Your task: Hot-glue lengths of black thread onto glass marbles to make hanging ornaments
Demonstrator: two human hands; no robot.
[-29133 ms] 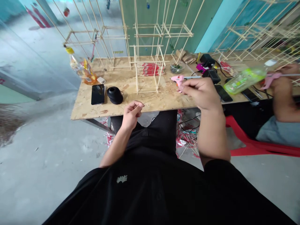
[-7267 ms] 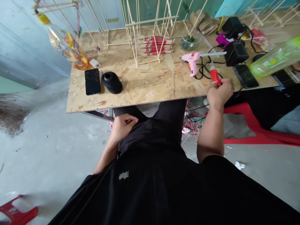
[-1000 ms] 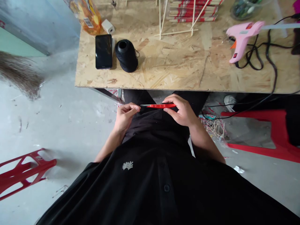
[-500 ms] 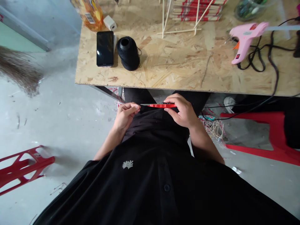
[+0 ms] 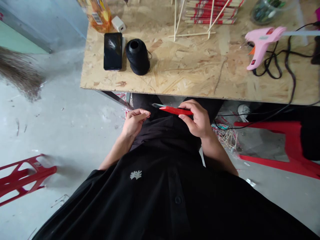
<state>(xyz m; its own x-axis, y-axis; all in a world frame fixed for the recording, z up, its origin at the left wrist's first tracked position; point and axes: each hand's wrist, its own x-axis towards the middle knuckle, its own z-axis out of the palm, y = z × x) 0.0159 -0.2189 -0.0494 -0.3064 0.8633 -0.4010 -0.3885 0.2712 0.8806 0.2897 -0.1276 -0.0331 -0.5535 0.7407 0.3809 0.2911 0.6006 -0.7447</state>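
Above my lap, my right hand [image 5: 196, 116] is closed around a red utility knife [image 5: 175, 110], whose blade is out and points left. My left hand [image 5: 136, 121] is pinched, thumb against fingers, just left of the blade tip and apart from it. Whatever the left fingertips hold, if anything, is too small to make out. On the table in front of me stand a spool of black thread [image 5: 138, 57] and a black phone [image 5: 112, 51].
On the wooden table [image 5: 185, 73] are a stick frame [image 5: 192, 34], packed chopsticks [image 5: 210, 11], a pink glue gun [image 5: 263, 43] with a trailing cable, an orange bottle [image 5: 98, 16] and a white charger [image 5: 118, 24]. Red stools [image 5: 290, 140] flank me; a broom [image 5: 22, 73] is left.
My right hand has drawn the knife slightly to the right and tilted its blade upward, away from my left fingertips. The left hand has stayed pinched in nearly the same place.
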